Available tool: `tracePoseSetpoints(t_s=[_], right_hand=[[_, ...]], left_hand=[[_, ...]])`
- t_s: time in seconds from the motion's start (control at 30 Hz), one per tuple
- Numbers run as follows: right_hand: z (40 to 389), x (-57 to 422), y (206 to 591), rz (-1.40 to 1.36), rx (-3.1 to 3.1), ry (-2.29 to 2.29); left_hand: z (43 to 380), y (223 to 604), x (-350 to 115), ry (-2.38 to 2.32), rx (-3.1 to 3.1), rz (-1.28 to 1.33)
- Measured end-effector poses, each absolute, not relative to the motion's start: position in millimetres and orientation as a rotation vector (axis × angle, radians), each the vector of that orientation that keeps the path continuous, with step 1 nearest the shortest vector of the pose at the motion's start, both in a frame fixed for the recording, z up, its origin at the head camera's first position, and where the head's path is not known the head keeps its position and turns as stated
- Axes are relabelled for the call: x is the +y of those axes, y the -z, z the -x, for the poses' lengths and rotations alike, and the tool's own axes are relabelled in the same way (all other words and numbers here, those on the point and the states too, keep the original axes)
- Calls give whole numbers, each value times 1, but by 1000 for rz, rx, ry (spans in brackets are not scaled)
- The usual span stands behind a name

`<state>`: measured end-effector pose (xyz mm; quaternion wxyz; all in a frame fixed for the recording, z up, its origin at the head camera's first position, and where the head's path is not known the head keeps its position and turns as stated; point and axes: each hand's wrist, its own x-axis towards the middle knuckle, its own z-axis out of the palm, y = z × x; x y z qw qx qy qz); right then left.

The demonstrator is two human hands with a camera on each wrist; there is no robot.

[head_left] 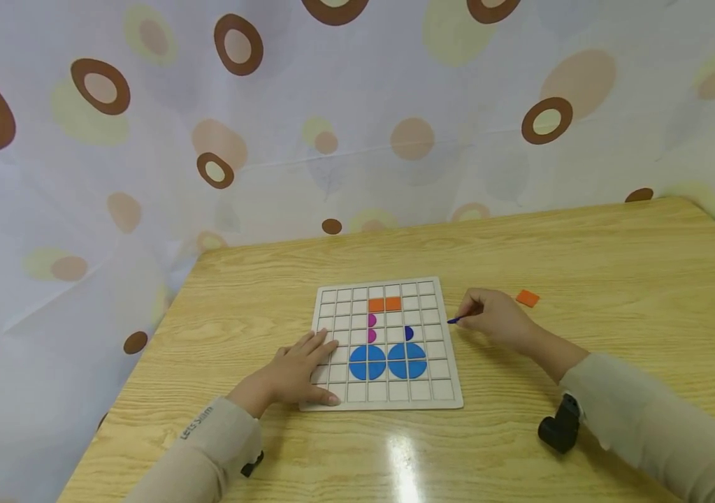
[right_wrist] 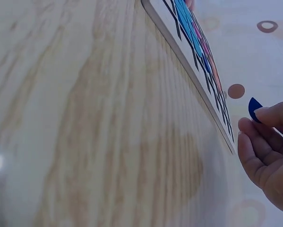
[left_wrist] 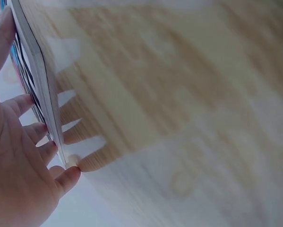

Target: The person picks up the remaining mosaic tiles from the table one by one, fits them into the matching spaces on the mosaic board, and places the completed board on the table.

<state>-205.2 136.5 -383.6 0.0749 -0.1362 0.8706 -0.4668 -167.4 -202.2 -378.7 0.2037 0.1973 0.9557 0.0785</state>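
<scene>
A white square grid board (head_left: 326, 297) lies on the table. On it sit two orange squares (head_left: 385, 304), two magenta half-round pieces (head_left: 372, 321), a dark blue half-round piece (head_left: 409, 333) and light blue quarter-round pieces (head_left: 367, 362) forming two discs. My left hand (head_left: 299, 372) rests spread over the board's left edge, fingers apart, holding no piece. Just off the board's right edge, my right hand (head_left: 497, 318) pinches another dark blue half-round piece (right_wrist: 253, 109) between thumb and fingers. In the right wrist view the hand (right_wrist: 271, 151) shows this piece partly covered by the thumb.
A loose orange square (head_left: 528, 298) lies on the wooden table (head_left: 256, 293) beyond my right hand. A patterned cloth (head_left: 357, 175) hangs behind the table. Dark wrist cameras show under both sleeves, the right one (head_left: 560, 425) more fully.
</scene>
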Motion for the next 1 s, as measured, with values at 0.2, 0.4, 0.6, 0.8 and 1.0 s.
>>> tracePoseSetpoints(t_s=[0.2, 0.4, 0.6, 0.8, 1.0], right_hand=[[210, 128, 383, 435, 2585, 1432], [217, 115, 386, 457, 2567, 1456], [225, 104, 390, 467, 2569, 1425], [233, 93, 392, 494, 2572, 1397], [243, 85, 391, 511, 2569, 1323]], left_hand=[[168, 379, -203, -216, 2670, -557], [168, 379, -203, -217, 2664, -557], [168, 377, -201, -220, 2657, -546], [169, 378, -201, -224, 2654, -540], [168, 380, -203, -236, 2651, -532]])
